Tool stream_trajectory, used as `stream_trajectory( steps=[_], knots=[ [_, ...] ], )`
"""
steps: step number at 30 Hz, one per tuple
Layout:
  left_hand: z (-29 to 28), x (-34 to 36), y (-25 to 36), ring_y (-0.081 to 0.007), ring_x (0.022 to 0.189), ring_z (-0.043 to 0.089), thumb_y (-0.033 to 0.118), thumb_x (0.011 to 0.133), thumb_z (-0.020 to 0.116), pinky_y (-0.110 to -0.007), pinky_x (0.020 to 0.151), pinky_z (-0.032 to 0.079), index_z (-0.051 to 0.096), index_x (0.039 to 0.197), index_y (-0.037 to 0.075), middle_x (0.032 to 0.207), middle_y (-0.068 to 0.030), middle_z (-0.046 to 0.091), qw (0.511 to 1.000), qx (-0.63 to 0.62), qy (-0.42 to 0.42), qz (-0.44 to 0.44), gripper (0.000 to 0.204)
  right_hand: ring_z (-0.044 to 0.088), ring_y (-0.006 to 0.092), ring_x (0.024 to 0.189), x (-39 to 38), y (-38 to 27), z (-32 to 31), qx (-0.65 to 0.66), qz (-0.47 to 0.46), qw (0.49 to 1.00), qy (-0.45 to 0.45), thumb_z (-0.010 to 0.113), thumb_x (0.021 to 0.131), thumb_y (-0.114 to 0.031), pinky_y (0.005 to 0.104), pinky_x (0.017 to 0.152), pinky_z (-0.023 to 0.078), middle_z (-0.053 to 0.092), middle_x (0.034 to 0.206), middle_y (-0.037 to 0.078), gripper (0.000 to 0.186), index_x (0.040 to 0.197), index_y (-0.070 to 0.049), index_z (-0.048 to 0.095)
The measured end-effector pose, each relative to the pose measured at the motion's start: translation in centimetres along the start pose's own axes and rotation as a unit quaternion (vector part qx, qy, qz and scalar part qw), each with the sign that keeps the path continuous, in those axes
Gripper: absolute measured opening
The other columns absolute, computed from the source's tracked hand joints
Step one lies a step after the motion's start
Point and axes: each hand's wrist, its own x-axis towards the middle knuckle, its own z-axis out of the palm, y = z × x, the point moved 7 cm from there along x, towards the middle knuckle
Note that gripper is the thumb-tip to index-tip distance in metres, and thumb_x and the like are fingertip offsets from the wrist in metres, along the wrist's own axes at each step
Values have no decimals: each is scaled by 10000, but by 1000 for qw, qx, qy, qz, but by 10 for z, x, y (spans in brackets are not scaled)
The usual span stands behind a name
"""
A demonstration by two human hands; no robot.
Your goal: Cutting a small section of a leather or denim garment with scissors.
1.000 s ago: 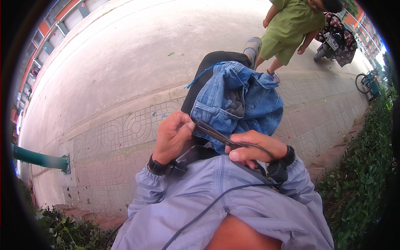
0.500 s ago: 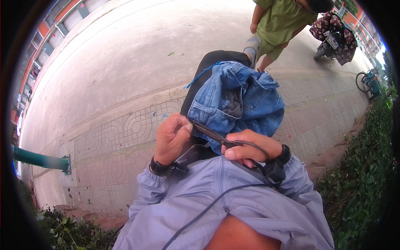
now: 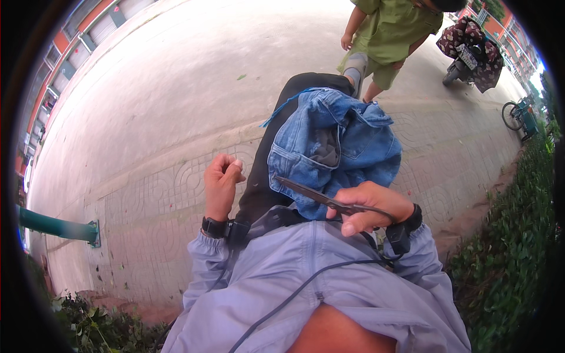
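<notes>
A pair of dark scissors [image 3: 306, 192] rests in the grip of my right hand [image 3: 369, 207], the blades together and pointing left across the denim. Beneath them a piece of blue denim clothing [image 3: 365, 141] lies bunched over my dark-trousered leg [image 3: 265, 170], a grey lining patch showing in its middle. Blue threads [image 3: 285, 109] trail off its upper left side. My left hand [image 3: 222, 179] is raised left of the leg, apart from the denim, with thumb and fingers pinched together. Whatever is between them is too small to make out.
A person in green [image 3: 394, 35] stands just beyond my knee. Behind to the right are a scooter with a patterned cover [image 3: 471, 53] and a bicycle [image 3: 518, 117]. Hedges [image 3: 506, 265] border the paving on the right; a green post [image 3: 59, 226] is at left. A cable [image 3: 306, 273] crosses my jacket.
My left hand has moved left, away from the scissor tips. The right hand has shifted slightly right with the scissors, and the person in green has moved a little left.
</notes>
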Motion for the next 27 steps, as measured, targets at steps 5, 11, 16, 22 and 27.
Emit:
stream_trajectory(
  steps=[5,11,16,22,27],
  knots=[
    [5,2,5,-153,903,659,65,942,598,-274,758,508,614,1109,-15,1004,-80,664,998,50,26,40,185,605,110,686,-9,1,-7,-101,-82,990,54,817,823,-328,261,647,467,641,789,17,509,1160,15,650],
    [52,-1,41,-121,888,632,38,916,644,-271,811,519,598,1185,-20,1031,-64,667,988,-124,-89,-33,278,547,133,668,-22,-1,-11,-120,-63,988,77,790,823,-379,285,625,447,576,753,37,536,1171,-1,635],
    [66,4,34,-102,815,625,18,903,629,-250,782,517,613,1076,-1,941,-47,674,959,-213,-179,-55,175,552,144,653,-29,-2,-15,-169,-89,977,95,792,813,-372,299,606,445,571,743,42,537,1190,-25,632],
    [23,35,34,-152,863,661,29,908,540,-313,853,530,608,1034,3,973,-71,694,947,-316,-61,-6,145,556,142,665,-44,5,-24,-147,-99,975,138,820,791,-357,288,620,448,577,767,47,540,1186,-30,650],
    [-12,64,37,-182,887,669,93,967,540,-339,854,543,618,1029,31,987,-59,692,925,-378,26,-8,117,546,77,708,-55,1,-34,-59,-86,978,179,848,787,-263,249,655,444,591,792,-1,500,1168,-3,657]
  ],
)
